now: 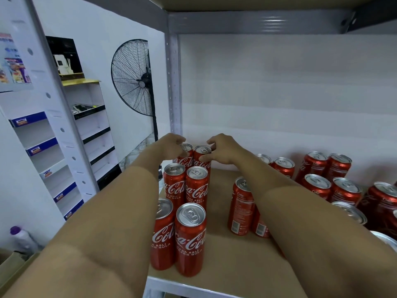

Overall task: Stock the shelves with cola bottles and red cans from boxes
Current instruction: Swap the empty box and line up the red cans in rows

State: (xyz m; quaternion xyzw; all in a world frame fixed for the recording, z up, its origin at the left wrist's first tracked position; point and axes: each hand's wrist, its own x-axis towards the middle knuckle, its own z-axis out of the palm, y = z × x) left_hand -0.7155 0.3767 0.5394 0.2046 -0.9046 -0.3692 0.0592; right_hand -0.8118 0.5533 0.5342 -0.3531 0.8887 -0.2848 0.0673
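Standing upright with their long axes vertical and pull-tab tops facing up, two slim red cola cans sat at the back-left corner of the shelf (225,250), side by side and touching. The left hand (171,147) curled its grip around the top of the left rear can (184,158); the right hand (223,150) pinched the right rear can (202,159) near its rim with thumb and fingers. Each can was tall and narrow, glossy red with a silver lid and white script lettering facing outward. Nearer than the two grips, four matching cans stood in two more pairs, the middle pair (185,186) just before the held cans and the front pair (180,237) at the shelf edge. Right of the right grip, shorter red cans (318,175) clustered upright, some with labels turned away.
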